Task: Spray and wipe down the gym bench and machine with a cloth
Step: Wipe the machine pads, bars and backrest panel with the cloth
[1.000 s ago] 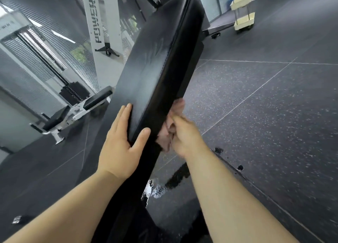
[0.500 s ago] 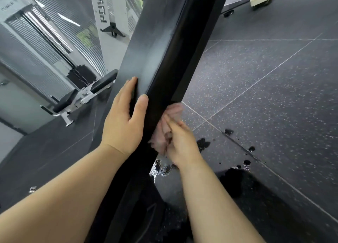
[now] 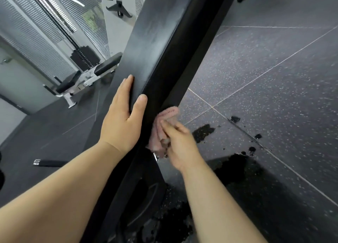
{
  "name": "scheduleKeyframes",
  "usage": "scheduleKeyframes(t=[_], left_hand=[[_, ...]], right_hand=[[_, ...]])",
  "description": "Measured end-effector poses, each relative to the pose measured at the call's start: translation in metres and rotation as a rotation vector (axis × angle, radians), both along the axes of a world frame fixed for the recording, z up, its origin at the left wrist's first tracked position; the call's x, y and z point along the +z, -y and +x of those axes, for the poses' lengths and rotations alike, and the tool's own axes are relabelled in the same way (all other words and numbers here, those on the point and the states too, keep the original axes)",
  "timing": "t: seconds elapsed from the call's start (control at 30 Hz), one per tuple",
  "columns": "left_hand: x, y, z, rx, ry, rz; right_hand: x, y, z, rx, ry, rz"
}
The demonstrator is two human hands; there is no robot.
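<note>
Right grip (image 3: 180, 147) clutches our cloth (image 3: 165, 114) against the bench (image 3: 155, 41) edge, left grip (image 3: 122, 118) rests flat; we judge the machine (image 3: 85, 59) not yet wiped.

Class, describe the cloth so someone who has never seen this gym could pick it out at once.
A long black padded bench runs diagonally up the middle. Against its right-hand edge, the right hand holds a crumpled cloth. It alone is pink and soft among black padding and dark speckled floor.

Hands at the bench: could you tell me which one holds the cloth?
The right hand holds the pink cloth; the left hand rests bare on the bench pad.
</note>
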State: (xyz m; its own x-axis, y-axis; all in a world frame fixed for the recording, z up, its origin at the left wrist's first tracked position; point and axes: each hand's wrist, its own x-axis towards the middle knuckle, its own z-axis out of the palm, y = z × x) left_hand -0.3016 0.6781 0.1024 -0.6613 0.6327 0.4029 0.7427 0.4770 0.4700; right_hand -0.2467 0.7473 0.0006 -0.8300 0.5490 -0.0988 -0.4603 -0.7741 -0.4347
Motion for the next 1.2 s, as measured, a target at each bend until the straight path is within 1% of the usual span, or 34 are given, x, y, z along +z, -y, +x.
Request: scheduleKeyframes(t=[0.03, 0.1, 0.2, 0.23, 0.3, 0.33, 0.4, 0.5, 0.57, 0.63, 0.7, 0.87, 1.0, 1.07, 1.13, 1.17, 1.2], left_hand=[[0.0, 0.002, 0.0, -0.006, 0.016, 0.026], [-0.005, 0.018, -0.003, 0.047, 0.066, 0.088], [-0.03, 0.056, -0.01, 0.191, 0.104, 0.054], [-0.037, 0.065, -0.012, 0.212, 0.113, 0.048], [-0.043, 0.067, -0.016, 0.217, 0.131, 0.051], [-0.043, 0.065, -0.018, 0.212, 0.131, 0.052], [-0.043, 0.066, -0.021, 0.213, 0.124, 0.047], [-0.045, 0.065, -0.02, 0.219, 0.109, 0.073], [-0.046, 0.065, -0.018, 0.216, 0.089, 0.07], [-0.046, 0.065, -0.019, 0.227, 0.067, 0.066], [-0.05, 0.066, -0.017, 0.248, 0.05, 0.067], [-0.053, 0.073, -0.018, 0.181, 0.05, 0.031], [-0.076, 0.112, -0.017, 0.14, -0.04, -0.052], [-0.085, 0.121, -0.018, 0.145, -0.062, -0.063], [-0.087, 0.121, -0.02, 0.145, -0.07, -0.047], [-0.086, 0.121, -0.02, 0.143, -0.071, -0.049], [-0.086, 0.12, -0.021, 0.134, -0.074, -0.053]], right_hand=[[0.003, -0.011, 0.0, -0.055, 0.042, 0.058], [0.021, -0.041, 0.002, -0.131, 0.044, 0.123], [0.035, -0.057, 0.007, -0.145, 0.017, 0.05], [0.029, -0.048, 0.006, -0.113, 0.014, 0.058], [0.0, -0.013, -0.002, -0.011, 0.053, 0.143], [-0.014, 0.006, -0.005, 0.012, 0.064, 0.176], [-0.03, 0.035, -0.008, 0.022, 0.039, 0.173], [-0.027, 0.028, -0.006, 0.013, 0.023, 0.187], [-0.014, 0.008, -0.003, 0.02, -0.009, 0.129], [0.003, -0.005, -0.002, -0.022, -0.013, 0.005], [0.006, 0.003, -0.005, -0.065, -0.007, -0.043], [-0.028, 0.055, -0.01, -0.112, 0.087, 0.166], [-0.038, 0.074, -0.009, -0.196, 0.238, 0.312], [-0.05, 0.095, -0.008, -0.175, 0.359, 0.441], [-0.061, 0.12, -0.004, -0.107, 0.469, 0.557], [-0.063, 0.126, -0.002, -0.057, 0.497, 0.546], [-0.061, 0.126, -0.001, -0.018, 0.494, 0.493]])
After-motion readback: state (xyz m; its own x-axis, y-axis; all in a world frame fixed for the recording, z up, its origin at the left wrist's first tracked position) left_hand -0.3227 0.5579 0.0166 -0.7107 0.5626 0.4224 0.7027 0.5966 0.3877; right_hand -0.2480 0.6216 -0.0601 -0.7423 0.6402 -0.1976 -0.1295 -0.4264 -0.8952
